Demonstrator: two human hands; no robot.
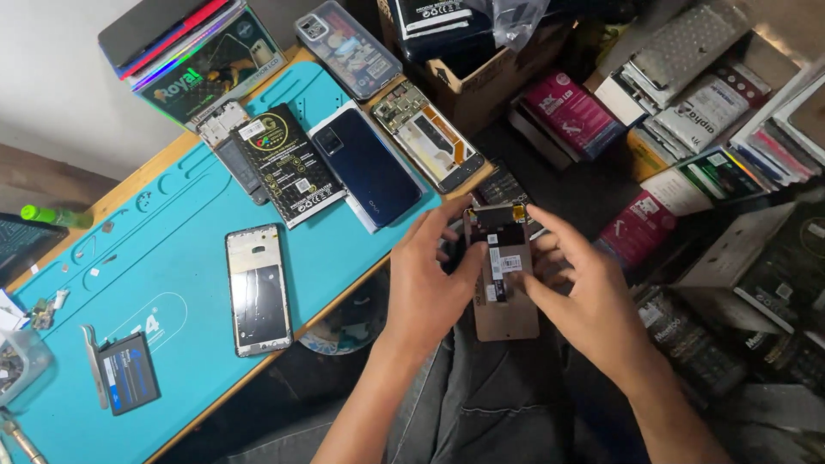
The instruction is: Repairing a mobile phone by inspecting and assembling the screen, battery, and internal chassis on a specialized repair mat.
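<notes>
The phone screen panel (504,279) is held over the lap, right of the teal work mat (172,283), with nothing in front of it but the fingers gripping it. On the mat lie one screen frame (258,290), one dark blue phone (369,165), one opened phone body (428,137) and one small battery (129,374). Stacked boxes (713,112) crowd the far right. The left hand (427,279) and right hand (577,292) curl half-closed, both gripping the panel's edges.

Wooden bench (150,176) under turquoise silicone repair mat (172,275); on mat: bare silver phone frame (258,290), dark blue phone back cover (371,165), black battery (288,163), metal tweezers (93,365).
</notes>
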